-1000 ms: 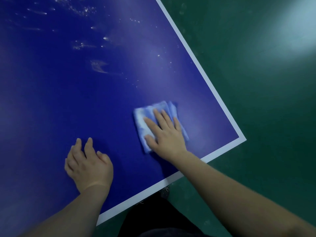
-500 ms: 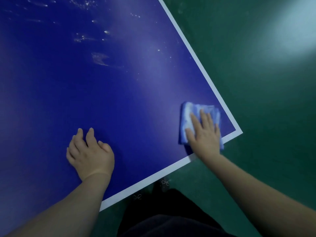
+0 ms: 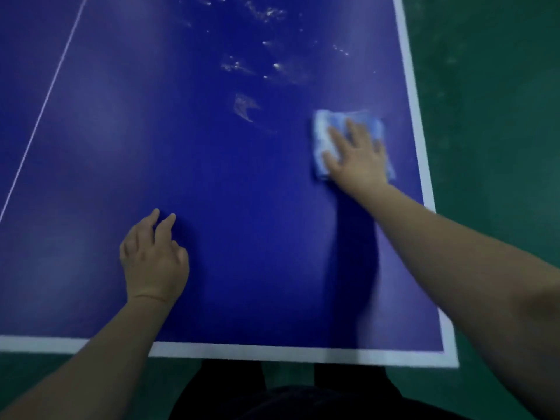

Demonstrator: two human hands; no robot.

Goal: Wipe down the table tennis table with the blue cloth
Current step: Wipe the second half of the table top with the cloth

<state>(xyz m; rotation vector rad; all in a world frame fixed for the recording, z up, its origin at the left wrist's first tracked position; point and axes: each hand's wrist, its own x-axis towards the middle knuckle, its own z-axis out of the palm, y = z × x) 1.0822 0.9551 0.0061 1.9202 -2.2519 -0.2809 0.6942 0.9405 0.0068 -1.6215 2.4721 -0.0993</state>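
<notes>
The blue cloth (image 3: 325,130) is pressed under the flat right hand (image 3: 357,162); the left hand (image 3: 153,262) is rested, empty. Even pressure toward the far smears (image 3: 244,107) is advised.

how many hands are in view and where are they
2. The left hand rests with loosely curled fingers on the dark blue table tennis table, close to its near edge; the right hand presses flat on the folded light blue cloth near the table's right side.
</notes>
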